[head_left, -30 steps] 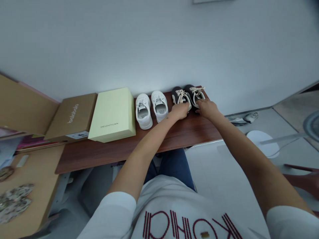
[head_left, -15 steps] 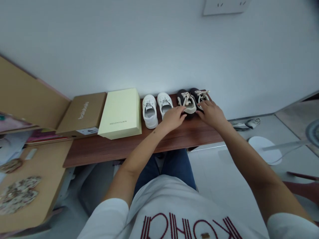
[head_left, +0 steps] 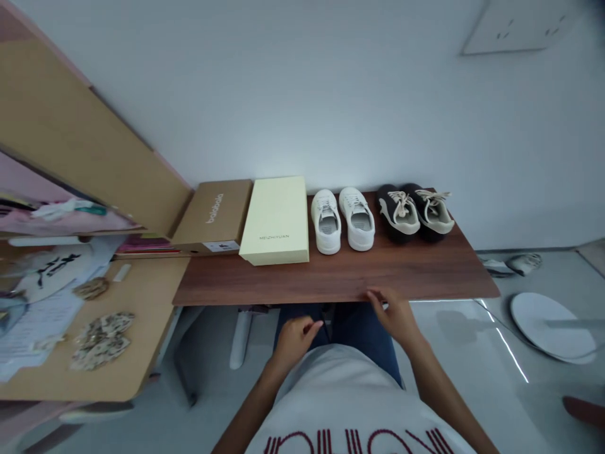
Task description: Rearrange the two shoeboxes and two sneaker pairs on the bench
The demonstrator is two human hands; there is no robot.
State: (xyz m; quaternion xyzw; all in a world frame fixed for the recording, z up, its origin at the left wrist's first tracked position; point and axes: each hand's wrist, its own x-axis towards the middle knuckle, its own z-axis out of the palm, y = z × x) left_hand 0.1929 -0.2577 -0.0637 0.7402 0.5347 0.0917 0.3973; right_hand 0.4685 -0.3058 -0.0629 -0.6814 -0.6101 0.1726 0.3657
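Observation:
My left hand (head_left: 295, 339) is in front of the shelf's front edge, over my lap, its fingers curled in with the thumb sticking out and no object in it. At the edge of the brown wooden shelf (head_left: 340, 277), my right hand (head_left: 391, 313) has its thumb and fingers apart and holds nothing. A pair of black and cream shoes, the left one (head_left: 398, 213) and the right one (head_left: 428, 211), stands side by side beyond that hand. To their left are two white sneakers, one (head_left: 326, 222) beside the other (head_left: 357, 218), toes to the wall.
Left of the sneakers lie a pale yellow shoebox (head_left: 276, 221) and a brown shoebox (head_left: 215, 214). A tan desk (head_left: 146, 315) with papers and a patterned bow adjoins the shelf. On the floor at right are a round white base (head_left: 543, 321) and another shoe (head_left: 524, 263).
Both hands have drawn back from the black and cream shoes toward my body. Those shoes now stand untouched, close together. The view has shifted so the shelf appears further right.

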